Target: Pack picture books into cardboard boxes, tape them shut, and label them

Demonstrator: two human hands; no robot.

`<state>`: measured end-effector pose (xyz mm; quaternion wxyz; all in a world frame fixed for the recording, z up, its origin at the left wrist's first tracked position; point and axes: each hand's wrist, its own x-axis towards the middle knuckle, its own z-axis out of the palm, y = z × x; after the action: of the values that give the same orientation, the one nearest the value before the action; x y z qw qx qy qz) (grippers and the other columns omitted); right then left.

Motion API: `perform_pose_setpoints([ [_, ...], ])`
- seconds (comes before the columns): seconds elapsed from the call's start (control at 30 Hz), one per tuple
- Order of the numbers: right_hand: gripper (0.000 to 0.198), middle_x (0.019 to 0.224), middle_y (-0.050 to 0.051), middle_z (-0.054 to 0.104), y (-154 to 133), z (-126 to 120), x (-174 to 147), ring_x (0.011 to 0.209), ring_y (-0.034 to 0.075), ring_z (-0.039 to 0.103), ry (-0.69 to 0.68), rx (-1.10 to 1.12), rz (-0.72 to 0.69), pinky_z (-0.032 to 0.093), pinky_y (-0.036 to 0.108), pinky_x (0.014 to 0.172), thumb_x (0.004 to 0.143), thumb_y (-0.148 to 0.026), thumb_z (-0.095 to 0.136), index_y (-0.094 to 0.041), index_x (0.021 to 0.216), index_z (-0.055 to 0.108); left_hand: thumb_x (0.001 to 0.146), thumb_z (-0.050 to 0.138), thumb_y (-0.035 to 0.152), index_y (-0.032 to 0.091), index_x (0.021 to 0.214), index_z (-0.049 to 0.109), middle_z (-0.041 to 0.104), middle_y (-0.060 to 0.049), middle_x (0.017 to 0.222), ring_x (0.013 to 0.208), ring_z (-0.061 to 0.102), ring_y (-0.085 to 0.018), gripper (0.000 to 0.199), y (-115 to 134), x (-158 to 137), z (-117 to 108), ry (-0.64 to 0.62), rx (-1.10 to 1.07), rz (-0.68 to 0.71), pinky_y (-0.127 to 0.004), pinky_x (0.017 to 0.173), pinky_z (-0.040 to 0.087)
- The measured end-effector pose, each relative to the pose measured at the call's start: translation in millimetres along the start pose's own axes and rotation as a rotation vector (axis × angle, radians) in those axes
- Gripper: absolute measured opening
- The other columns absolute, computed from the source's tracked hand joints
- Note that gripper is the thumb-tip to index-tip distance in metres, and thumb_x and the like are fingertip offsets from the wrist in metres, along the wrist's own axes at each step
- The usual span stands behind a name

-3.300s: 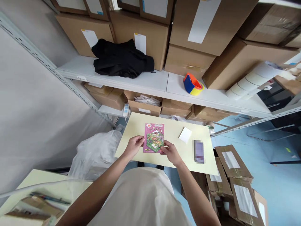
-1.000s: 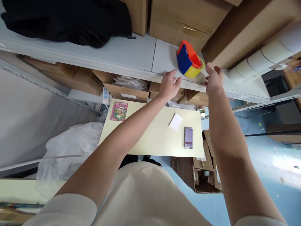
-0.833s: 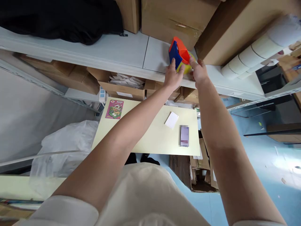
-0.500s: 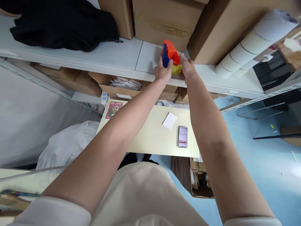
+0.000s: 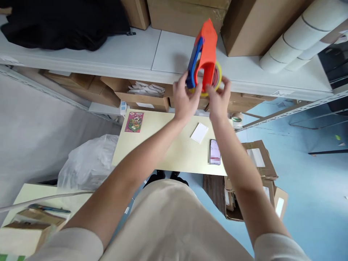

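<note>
A tape dispenser (image 5: 208,43), orange with a blue side, is held up between both hands in front of the shelf edge. A yellow-rimmed roll of tape (image 5: 218,76) sits in it. My left hand (image 5: 186,98) grips the blue side from below, thumb toward the middle. On the other side my right hand (image 5: 219,99) is closed around the lower orange part and the roll. Beneath the hands, a small yellow table (image 5: 163,145) carries a white card (image 5: 199,132), a phone (image 5: 214,152) and a purple printed booklet (image 5: 134,122).
A grey shelf (image 5: 108,59) crosses the top, bearing a black garment (image 5: 67,21), cardboard boxes and stacked white rolls (image 5: 296,40). Under it, an open box (image 5: 146,99) holds white packets. Cardboard cartons (image 5: 258,159) stand on the floor at right, a plastic bag (image 5: 87,159) at left.
Both hands have brought the tape dispenser off the shelf, nearer to me and lower in view. More of its orange body and the yellow-rimmed roll now shows. The camera view has shifted slightly.
</note>
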<state>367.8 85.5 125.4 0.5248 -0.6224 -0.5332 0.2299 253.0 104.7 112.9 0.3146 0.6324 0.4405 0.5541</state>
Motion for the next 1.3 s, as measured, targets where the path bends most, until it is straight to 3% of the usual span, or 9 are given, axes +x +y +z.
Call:
perform_pose_setpoints([
  [0.07, 0.053, 0.118, 0.009, 0.056, 12, 2, -64, 0.101, 0.017, 0.061, 0.129, 0.084, 0.08, 0.055, 0.029, 0.075, 0.089, -0.035, 0.055, -0.024, 0.134, 0.028, 0.087, 0.054, 0.055, 0.029, 0.139, 0.034, 0.05, -0.01, 0.126, 0.11, 0.057, -0.022, 0.061, -1, -57, -15, -0.067, -0.013, -0.082, -0.032, 0.087, 0.05],
  [0.2, 0.053, 0.111, 0.008, 0.057, 65, 25, -172, 0.092, 0.017, 0.062, 0.162, 0.148, 0.324, 0.056, 0.029, 0.069, 0.081, -0.038, 0.061, -0.024, 0.125, 0.035, 0.086, 0.058, 0.045, 0.024, 0.133, 0.041, 0.05, -0.013, 0.126, 0.093, 0.062, -0.016, 0.054, -41, -164, -35, -0.093, -0.004, -0.374, -0.027, 0.077, 0.055],
  [0.37, 0.056, 0.103, 0.009, 0.059, 128, 48, -253, 0.086, 0.019, 0.062, 0.001, 0.058, 0.651, 0.056, 0.032, 0.067, 0.075, -0.044, 0.064, -0.02, 0.12, 0.041, 0.081, 0.064, 0.03, 0.016, 0.12, 0.051, 0.06, -0.013, 0.114, 0.077, 0.064, -0.014, 0.044, -100, -240, -52, -0.288, 0.106, -0.692, -0.029, 0.074, 0.055],
  [0.5, 0.062, 0.099, 0.009, 0.061, 152, 52, -281, 0.081, 0.02, 0.062, -0.063, -0.041, 0.732, 0.054, 0.034, 0.068, 0.07, -0.048, 0.068, -0.019, 0.119, 0.044, 0.077, 0.067, 0.024, 0.017, 0.114, 0.053, 0.066, -0.01, 0.105, 0.071, 0.065, -0.014, 0.04, -121, -258, -62, -0.383, 0.187, -0.815, -0.03, 0.073, 0.055],
  [0.67, 0.067, 0.101, 0.009, 0.062, 161, 52, -291, 0.075, 0.019, 0.063, -0.072, -0.04, 0.784, 0.054, 0.035, 0.068, 0.067, -0.051, 0.069, -0.019, 0.119, 0.043, 0.074, 0.07, 0.024, 0.017, 0.115, 0.052, 0.067, -0.01, 0.106, 0.07, 0.065, -0.015, 0.044, -128, -263, -64, -0.422, 0.178, -0.828, -0.031, 0.072, 0.055],
  [0.83, 0.065, 0.103, 0.01, 0.061, 165, 45, -299, 0.078, 0.019, 0.062, -0.093, -0.022, 0.767, 0.054, 0.035, 0.07, 0.071, -0.053, 0.067, -0.02, 0.121, 0.042, 0.074, 0.07, 0.022, 0.015, 0.117, 0.051, 0.064, -0.012, 0.112, 0.074, 0.066, -0.014, 0.047, -126, -262, -68, -0.46, 0.106, -0.892, -0.031, 0.076, 0.056],
  [1.03, 0.068, 0.12, 0.016, 0.053, 173, 43, -307, 0.092, 0.021, 0.061, -0.14, -0.018, 0.687, 0.053, 0.039, 0.08, 0.077, -0.057, 0.061, -0.017, 0.127, 0.041, 0.072, 0.072, 0.025, 0.018, 0.123, 0.05, 0.064, -0.01, 0.111, 0.083, 0.068, -0.016, 0.056, -126, -263, -77, -0.535, 0.047, -0.999, -0.032, 0.08, 0.056],
  [1.17, 0.061, 0.118, 0.015, 0.051, 174, 41, -313, 0.098, 0.022, 0.059, -0.132, -0.07, 0.681, 0.052, 0.042, 0.086, 0.086, -0.055, 0.048, -0.017, 0.132, 0.039, 0.071, 0.072, 0.028, 0.018, 0.13, 0.045, 0.063, -0.01, 0.113, 0.08, 0.069, -0.017, 0.066, -127, -271, -98, -0.496, 0.085, -1.11, -0.033, 0.077, 0.055],
  [1.3, 0.054, 0.123, 0.016, 0.044, 157, 29, -317, 0.099, 0.022, 0.057, -0.112, -0.182, 0.629, 0.053, 0.043, 0.084, 0.092, -0.049, 0.039, -0.02, 0.137, 0.033, 0.07, 0.071, 0.033, 0.018, 0.121, 0.054, 0.066, -0.009, 0.105, 0.08, 0.067, -0.017, 0.055, -119, -280, -133, -0.466, 0.143, -1.126, -0.032, 0.076, 0.054],
])
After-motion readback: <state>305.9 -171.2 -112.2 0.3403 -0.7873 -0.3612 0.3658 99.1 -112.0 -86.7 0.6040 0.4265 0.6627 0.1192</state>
